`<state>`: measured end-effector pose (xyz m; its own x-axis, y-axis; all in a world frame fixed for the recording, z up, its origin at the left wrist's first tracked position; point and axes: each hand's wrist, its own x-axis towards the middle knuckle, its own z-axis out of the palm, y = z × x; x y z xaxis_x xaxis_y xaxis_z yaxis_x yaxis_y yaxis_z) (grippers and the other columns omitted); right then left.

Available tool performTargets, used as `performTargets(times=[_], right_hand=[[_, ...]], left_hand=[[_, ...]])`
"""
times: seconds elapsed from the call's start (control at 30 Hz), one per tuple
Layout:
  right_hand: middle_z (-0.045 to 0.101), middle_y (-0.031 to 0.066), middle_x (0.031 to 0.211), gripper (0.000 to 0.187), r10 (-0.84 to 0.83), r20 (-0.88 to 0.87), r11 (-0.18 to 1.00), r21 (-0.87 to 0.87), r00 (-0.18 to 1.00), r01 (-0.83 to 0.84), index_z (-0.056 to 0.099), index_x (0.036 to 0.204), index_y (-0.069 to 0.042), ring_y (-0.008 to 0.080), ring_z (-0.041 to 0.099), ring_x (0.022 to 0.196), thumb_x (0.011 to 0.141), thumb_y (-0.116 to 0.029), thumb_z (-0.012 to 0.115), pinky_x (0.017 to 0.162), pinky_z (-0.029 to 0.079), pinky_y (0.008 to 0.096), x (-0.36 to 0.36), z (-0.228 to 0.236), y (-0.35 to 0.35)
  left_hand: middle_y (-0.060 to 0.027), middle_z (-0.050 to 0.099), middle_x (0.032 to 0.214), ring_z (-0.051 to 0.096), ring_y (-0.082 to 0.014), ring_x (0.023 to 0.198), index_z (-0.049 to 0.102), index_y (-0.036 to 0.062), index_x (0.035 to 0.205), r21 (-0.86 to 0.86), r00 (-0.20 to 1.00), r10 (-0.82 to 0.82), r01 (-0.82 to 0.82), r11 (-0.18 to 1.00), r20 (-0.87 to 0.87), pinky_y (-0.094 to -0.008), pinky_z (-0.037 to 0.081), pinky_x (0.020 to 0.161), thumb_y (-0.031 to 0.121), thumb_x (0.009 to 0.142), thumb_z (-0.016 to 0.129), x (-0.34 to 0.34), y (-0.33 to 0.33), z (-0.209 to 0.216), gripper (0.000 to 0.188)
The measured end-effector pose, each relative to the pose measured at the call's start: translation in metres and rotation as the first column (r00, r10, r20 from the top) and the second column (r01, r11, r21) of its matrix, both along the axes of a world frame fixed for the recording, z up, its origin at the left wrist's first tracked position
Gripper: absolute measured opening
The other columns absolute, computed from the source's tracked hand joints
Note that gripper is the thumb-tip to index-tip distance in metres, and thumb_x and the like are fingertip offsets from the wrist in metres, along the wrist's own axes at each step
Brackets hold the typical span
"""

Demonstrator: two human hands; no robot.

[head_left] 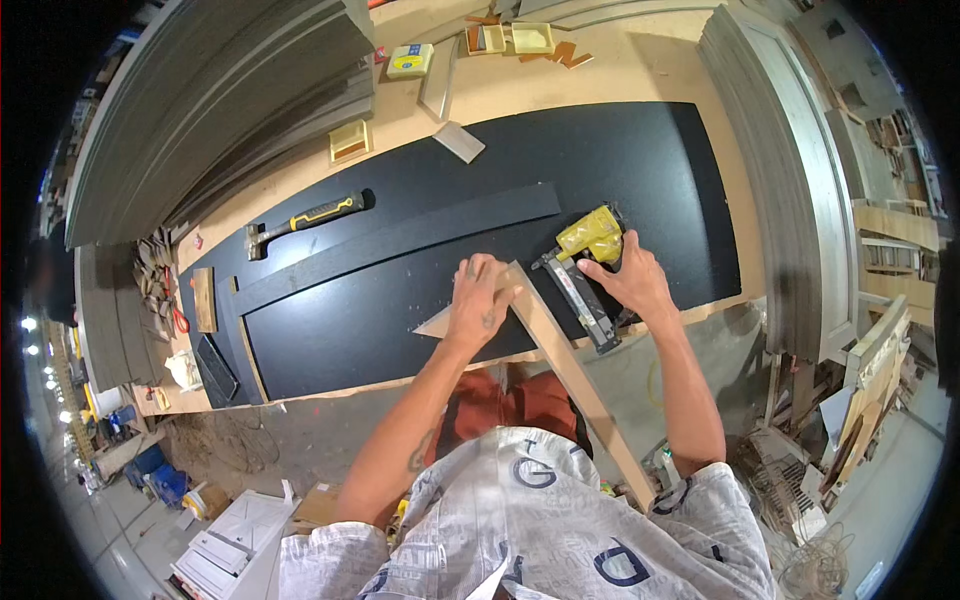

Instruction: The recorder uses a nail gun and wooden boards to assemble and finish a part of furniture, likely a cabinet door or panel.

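Observation:
My left hand is closed around pale wooden pieces at the front edge of the black panel. A long wooden strip runs from its fingertips back past my right side. The pointed tip of a pale piece sticks out left of that hand. My right hand grips a yellow and black nail gun, its long magazine slanting toward the panel's front edge. The palm hides part of the gun's handle. A dark flat strip lies across the panel, beyond my left hand.
A hammer with a yellow and black handle lies on the panel's left half. Grey boards are stacked at the left, more panels at the right. Small trays and an offcut sit toward the far side.

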<state>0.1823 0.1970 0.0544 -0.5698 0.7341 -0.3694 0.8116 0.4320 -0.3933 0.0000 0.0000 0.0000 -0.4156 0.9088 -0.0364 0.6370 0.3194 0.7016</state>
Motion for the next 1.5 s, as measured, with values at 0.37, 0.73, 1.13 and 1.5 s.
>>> performTargets(times=[0.37, 0.73, 1.13, 1.5], right_hand=[[0.068, 0.0308, 0.091, 0.072, -0.040, -0.010, 0.997, -0.069, 0.999, 0.039, 0.047, 0.104, 0.003, 0.0450, 0.070, 0.090, 0.079, -0.059, 0.075, 0.079, 0.057, 0.0505, -0.007, 0.011, 0.002], [0.067, 0.0287, 0.081, 0.070, -0.023, -0.001, 0.999, -0.045, 1.000, 0.023, 0.047, 0.099, 0.002, 0.0437, 0.070, 0.082, 0.080, -0.059, 0.075, 0.073, 0.057, 0.0502, -0.001, 0.006, 0.001], [0.065, 0.0320, 0.083, 0.073, -0.016, -0.034, 0.998, -0.062, 0.999, 0.014, 0.048, 0.103, 0.008, 0.0461, 0.068, 0.083, 0.081, -0.056, 0.075, 0.073, 0.054, 0.0495, -0.002, 0.008, -0.001], [0.067, 0.0275, 0.078, 0.067, -0.009, -0.032, 1.000, 0.028, 0.999, 0.010, 0.049, 0.099, 0.004, 0.0432, 0.070, 0.077, 0.081, -0.056, 0.075, 0.070, 0.056, 0.0487, -0.001, 0.001, -0.003]], left_hand=[[-0.0162, 0.053, 0.113, 0.050, -0.0383, 0.106, 0.058, 0.0018, 0.114, 0.011, 0.999, -0.021, 0.021, 1.000, 0.030, -0.0491, 0.040, 0.096, 0.024, 0.085, 0.072, 0.020, 0.006, 0.007, 0.039], [-0.0149, 0.054, 0.112, 0.049, -0.0352, 0.104, 0.059, 0.0029, 0.121, -0.001, 1.000, 0.007, -0.007, 1.000, 0.016, -0.0454, 0.041, 0.093, 0.018, 0.083, 0.073, 0.017, 0.007, 0.011, 0.043], [-0.0151, 0.052, 0.118, 0.048, -0.0349, 0.110, 0.056, 0.0020, 0.121, -0.024, 0.999, -0.005, 0.006, 1.000, 0.046, -0.0449, 0.040, 0.096, 0.018, 0.085, 0.072, 0.019, 0.009, 0.013, 0.043], [-0.0144, 0.053, 0.116, 0.049, -0.0345, 0.109, 0.057, 0.0020, 0.121, -0.010, 0.999, 0.002, -0.002, 1.000, 0.034, -0.0450, 0.040, 0.097, 0.017, 0.083, 0.074, 0.019, 0.007, 0.011, 0.044]])
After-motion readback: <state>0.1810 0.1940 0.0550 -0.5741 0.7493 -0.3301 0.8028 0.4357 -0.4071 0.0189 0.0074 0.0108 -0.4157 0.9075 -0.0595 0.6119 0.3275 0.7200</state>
